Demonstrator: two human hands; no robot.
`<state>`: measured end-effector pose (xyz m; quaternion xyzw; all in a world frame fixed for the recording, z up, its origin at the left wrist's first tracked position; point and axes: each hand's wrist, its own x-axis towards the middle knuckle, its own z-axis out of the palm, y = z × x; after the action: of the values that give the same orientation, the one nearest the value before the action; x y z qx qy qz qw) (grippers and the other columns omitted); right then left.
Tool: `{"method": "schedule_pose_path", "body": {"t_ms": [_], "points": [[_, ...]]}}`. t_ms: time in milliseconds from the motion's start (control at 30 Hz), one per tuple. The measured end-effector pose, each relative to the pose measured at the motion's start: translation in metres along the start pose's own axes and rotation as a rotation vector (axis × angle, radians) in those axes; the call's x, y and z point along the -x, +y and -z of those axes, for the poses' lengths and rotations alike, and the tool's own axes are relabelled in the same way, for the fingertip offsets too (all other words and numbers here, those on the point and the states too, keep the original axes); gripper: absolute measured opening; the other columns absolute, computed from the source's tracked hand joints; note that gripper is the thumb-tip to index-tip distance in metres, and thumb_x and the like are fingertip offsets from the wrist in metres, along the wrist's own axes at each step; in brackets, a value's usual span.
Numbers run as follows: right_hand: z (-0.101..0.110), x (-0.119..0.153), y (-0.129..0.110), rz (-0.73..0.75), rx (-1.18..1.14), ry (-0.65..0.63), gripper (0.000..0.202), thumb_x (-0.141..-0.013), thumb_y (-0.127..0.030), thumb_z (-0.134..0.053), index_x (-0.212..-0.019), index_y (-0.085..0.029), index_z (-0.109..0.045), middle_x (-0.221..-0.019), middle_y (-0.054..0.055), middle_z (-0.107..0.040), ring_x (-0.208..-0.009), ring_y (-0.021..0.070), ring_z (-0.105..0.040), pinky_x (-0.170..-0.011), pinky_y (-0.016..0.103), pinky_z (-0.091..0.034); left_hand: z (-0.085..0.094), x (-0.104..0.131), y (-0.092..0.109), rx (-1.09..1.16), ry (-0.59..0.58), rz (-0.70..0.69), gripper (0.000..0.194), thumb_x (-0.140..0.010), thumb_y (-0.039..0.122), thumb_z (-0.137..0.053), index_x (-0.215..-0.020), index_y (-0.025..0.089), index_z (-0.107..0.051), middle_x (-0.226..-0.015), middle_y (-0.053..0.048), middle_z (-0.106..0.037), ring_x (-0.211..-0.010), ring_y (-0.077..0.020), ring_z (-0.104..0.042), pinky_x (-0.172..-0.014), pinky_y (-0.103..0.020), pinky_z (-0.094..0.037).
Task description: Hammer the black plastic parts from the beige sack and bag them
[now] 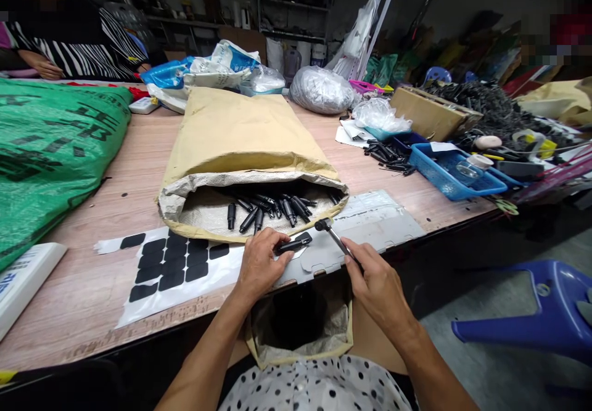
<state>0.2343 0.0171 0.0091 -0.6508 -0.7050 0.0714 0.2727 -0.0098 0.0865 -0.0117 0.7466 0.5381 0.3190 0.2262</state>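
My left hand (264,256) is closed around a black rod-shaped part (294,245), its slotted end pointing right above a grey cardboard sheet (365,232). In my right hand (379,284) is a small hammer (337,236) with a dark head and a metal shaft. Its head is just right of the part, apart from it. Behind both hands lies a tan paper sack (250,127), its mouth towards me. Several similar black parts (259,214) lie inside that mouth. Between my legs another sack (303,355) hangs open, its inside dark.
White sheets of black stickers (173,263) lie left of my hands. A green woven sack (55,152) and a white box (30,281) flank the left. Blue baskets (456,174) and heaped black parts stand right, beyond a blue stool (531,306). A person (78,47) sits opposite, far left.
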Motion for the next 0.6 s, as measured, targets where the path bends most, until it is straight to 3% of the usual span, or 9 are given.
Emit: {"method": "schedule_pose_path", "body": {"t_ms": [133, 300, 400, 500, 600], "points": [[-0.004, -0.003, 0.019, -0.056, 0.236, 0.024, 0.039, -0.097, -0.022, -0.048, -0.132, -0.03, -0.066, -0.1, 0.004, -0.066, -0.077, 0.0164, -0.067, -0.059, 0.024, -0.048, 0.0, 0.0, -0.001, -0.017, -0.005, -0.012, 0.017, -0.08, 0.021, -0.074, -0.097, 0.023, -0.071, -0.091, 0.0, -0.065, -0.081, -0.0193, -0.06, -0.082, -0.036, -0.044], [-0.016, -0.001, 0.023, -0.119, 0.226, 0.066, 0.039, -0.097, -0.024, -0.054, -0.133, -0.038, -0.065, -0.099, 0.0, -0.063, -0.077, 0.0112, -0.065, -0.055, 0.02, -0.041, -0.001, -0.002, -0.004, -0.039, -0.01, -0.032, 0.014, -0.084, 0.025, -0.072, -0.098, 0.022, -0.071, -0.091, -0.001, -0.065, -0.081, -0.0196, -0.059, -0.08, -0.035, -0.044], [-0.018, -0.001, 0.022, -0.152, 0.192, 0.07, 0.038, -0.098, -0.025, -0.055, -0.132, -0.037, -0.066, -0.1, 0.0, -0.062, -0.078, 0.0111, -0.064, -0.056, 0.021, -0.041, 0.0, 0.0, -0.002, -0.03, 0.004, -0.078, 0.013, -0.088, 0.028, -0.069, -0.1, 0.022, -0.07, -0.091, -0.003, -0.065, -0.083, -0.0205, -0.059, -0.08, -0.035, -0.045], [-0.017, -0.001, 0.021, -0.158, 0.155, 0.07, 0.037, -0.098, -0.024, -0.054, -0.13, -0.035, -0.067, -0.1, 0.001, -0.062, -0.079, 0.0121, -0.064, -0.058, 0.022, -0.042, 0.005, 0.012, 0.013, 0.015, 0.016, -0.143, 0.014, -0.092, 0.03, -0.065, -0.104, 0.022, -0.068, -0.095, -0.005, -0.065, -0.091, -0.0219, -0.06, -0.083, -0.035, -0.046], [-0.017, -0.001, 0.022, -0.15, 0.131, 0.073, 0.036, -0.098, -0.025, -0.053, -0.13, -0.033, -0.067, -0.1, 0.001, -0.062, -0.079, 0.0129, -0.064, -0.059, 0.022, -0.042, 0.009, 0.038, 0.038, 0.128, -0.14, -0.204, 0.017, -0.096, 0.03, -0.059, -0.11, 0.024, -0.066, -0.096, -0.005, -0.065, -0.09, -0.0199, -0.062, -0.079, -0.031, -0.047]]}}
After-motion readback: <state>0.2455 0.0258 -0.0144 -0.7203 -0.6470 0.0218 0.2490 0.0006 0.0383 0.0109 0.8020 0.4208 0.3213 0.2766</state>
